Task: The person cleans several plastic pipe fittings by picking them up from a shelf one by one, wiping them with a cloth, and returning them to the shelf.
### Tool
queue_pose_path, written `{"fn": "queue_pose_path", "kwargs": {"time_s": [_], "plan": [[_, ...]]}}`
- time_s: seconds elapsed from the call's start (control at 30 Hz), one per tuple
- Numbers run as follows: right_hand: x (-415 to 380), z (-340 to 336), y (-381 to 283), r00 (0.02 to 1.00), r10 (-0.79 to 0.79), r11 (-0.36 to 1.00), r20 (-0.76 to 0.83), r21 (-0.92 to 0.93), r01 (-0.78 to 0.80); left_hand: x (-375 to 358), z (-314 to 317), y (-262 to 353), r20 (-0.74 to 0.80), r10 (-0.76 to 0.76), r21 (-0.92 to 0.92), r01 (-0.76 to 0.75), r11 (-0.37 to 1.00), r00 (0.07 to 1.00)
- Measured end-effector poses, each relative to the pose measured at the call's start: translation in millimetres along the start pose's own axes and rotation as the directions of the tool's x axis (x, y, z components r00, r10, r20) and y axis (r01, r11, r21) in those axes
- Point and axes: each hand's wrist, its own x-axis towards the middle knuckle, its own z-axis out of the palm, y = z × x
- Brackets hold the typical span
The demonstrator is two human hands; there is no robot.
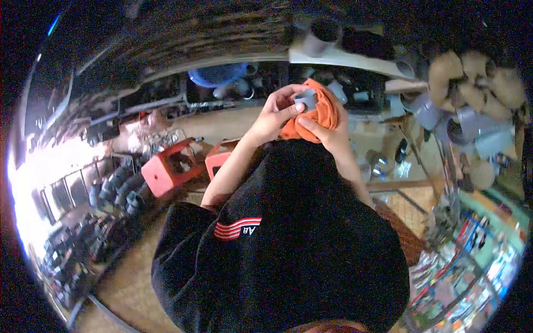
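Observation:
My left hand [282,111] pinches a small grey piece [305,100] between thumb and fingers, near the top centre. Right beside it, my right hand [325,129] is wrapped round a bunched orange cloth [323,108]. The grey piece rests against the cloth, and the thumb of my right hand lies across the cloth's lower part. Most fingers of my right hand are hidden behind the cloth. Both hands are close together, in front of the black shirt [300,222].
Red stools [169,169] stand to the left of my forearms. A blue ring-shaped thing [216,75] lies beyond my hands. Many dark grey parts [119,191] are piled at the far left. Grey pipe-like pieces [469,123] and brown rounded items [472,77] are at the right.

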Motion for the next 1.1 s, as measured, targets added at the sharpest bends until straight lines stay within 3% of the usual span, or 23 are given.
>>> {"fn": "queue_pose_path", "kwargs": {"time_s": [0.1, 0.2, 0.23, 0.37, 0.43, 0.53, 0.6, 0.67, 0.73, 0.77, 0.8, 0.9, 1.0, 1.03, 1.1], "plan": [[1.1, 22.7, 2.8, 0.998, -0.063, 0.997, 0.007, -0.036, 0.063, -16.2, -13.6, 12.2, -0.019, 0.037, 0.036, -0.037, 0.999, 0.999], [4.5, 31.5, -3.2, 0.989, 0.068, 0.997, 0.129, 0.030, -0.072, -28.3, -24.3, 16.0, 0.016, 0.107, -0.014, -0.107, 0.994, 0.994], [6.4, 32.6, -4.1, 0.989, 0.045, 0.997, 0.143, 0.052, -0.053, -32.4, -26.8, 14.6, 0.025, 0.116, -0.036, -0.115, 0.993, 0.993], [10.4, 41.1, -13.5, 0.931, 0.360, 0.897, 0.065, 0.252, -0.364, -39.9, -36.7, 1.6, 0.043, 0.064, -0.263, -0.050, 0.963, 0.997], [15.4, 41.1, -12.9, 0.963, 0.270, 0.953, 0.020, 0.140, -0.270, -41.9, -26.0, 0.9, 0.000, 0.050, -0.332, -0.047, 0.942, 0.999], [21.6, 39.8, 5.4, 0.978, 0.186, 0.982, -0.099, 0.056, -0.181, -40.4, 5.7, 21.7, -0.325, -0.258, -0.353, 0.137, 0.926, 0.910], [21.2, 36.8, 21.7, 0.968, 0.154, 0.988, -0.201, 0.009, -0.155, -28.7, 17.5, 7.9, -0.394, -0.062, -0.255, -0.044, 0.966, 0.917], [13.1, 39.3, 16.1, 0.958, 0.050, 0.976, -0.284, -0.188, -0.106, -25.2, 23.7, -1.7, -0.526, 0.080, 0.033, -0.074, 0.997, 0.847], [9.9, 35.2, 1.7, 0.949, -0.050, 0.921, -0.310, -0.381, -0.076, -25.9, 23.8, -6.8, -0.504, 0.232, 0.408, -0.008, 0.913, 0.832], [10.1, 31.5, -0.9, 0.931, -0.217, 0.850, -0.293, -0.527, 0.032, -25.8, 25.5, -4.1, -0.508, 0.192, 0.403, 0.034, 0.914, 0.840], [9.8, 27.5, -1.4, 0.933, -0.224, 0.840, -0.283, -0.541, 0.037, -26.2, 26.6, 1.8, -0.509, 0.153, 0.401, 0.076, 0.913, 0.847], [8.4, 14.6, -3.8, 0.927, -0.269, 0.811, -0.262, -0.581, 0.072, -23.6, 19.9, 4.8, -0.205, 0.077, 0.528, 0.044, 0.848, 0.976], [14.7, 0.3, -4.3, 0.904, -0.425, 0.686, -0.052, -0.670, 0.284, -27.1, 16.8, 7.7, -0.177, 0.063, 0.603, 0.057, 0.796, 0.982], [14.5, -3.3, -6.9, 0.919, -0.393, 0.698, -0.020, -0.657, 0.284, -27.3, 17.4, 8.0, -0.109, 0.108, 0.603, -0.020, 0.798, 0.988], [17.3, -6.4, -6.1, 0.878, -0.473, 0.679, -0.069, -0.663, 0.314, -31.9, 16.0, 18.7, -0.206, -0.177, 0.241, 0.226, 0.944, 0.962]]}}
